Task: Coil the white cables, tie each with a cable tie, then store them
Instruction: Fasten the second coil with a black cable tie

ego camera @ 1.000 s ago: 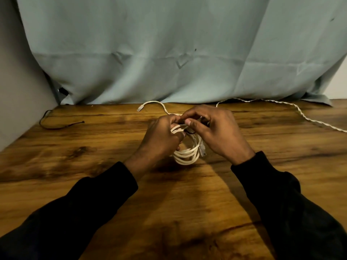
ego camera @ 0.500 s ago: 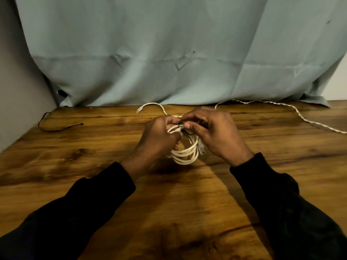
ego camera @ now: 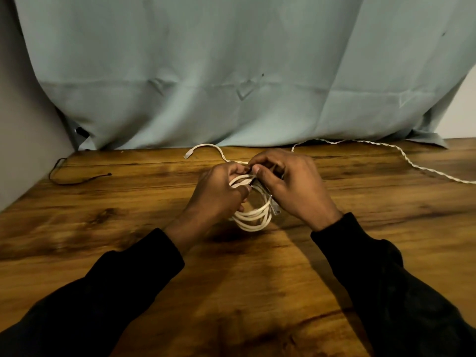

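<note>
since half a second ago little has changed: both hands stay at the coiled white round cable [ego camera: 253, 215] in the middle of the brown wooden bench [ego camera: 128, 228], and the coil keeps its place and its loop shape; the fingertips at its top have drawn a bit closer together. the left hand [ego camera: 219, 195] has its grip curled round the left side of the coil, fingers wrapped over the strands. the right hand [ego camera: 293, 186] holds its grip pinched at the top of the coil, thumb and forefinger pressed together on something small and dark there; whether that is a cable tie is too small to tell. a clear plug end [ego camera: 275, 209] of the cable hangs at the coil's right side, just below the right palm. the cable's loose tail with a flat white end [ego camera: 203, 148] runs from behind the hands to the far edge of the bench. a second, twisted white cable [ego camera: 401, 157] lies uncoiled across the far right of the bench, well apart from the hands, and runs off the right edge. a thin black cable tie [ego camera: 77, 179] lies near the far left corner, close to the grey wall [ego camera: 23, 124]. a pale blue-green cloth [ego camera: 231, 73], creased and matte, hangs behind the bench and meets its far edge. bare, glossy, grained wood lies on both sides of the hands and in front of them, between the black sleeves [ego camera: 116, 292].
</note>
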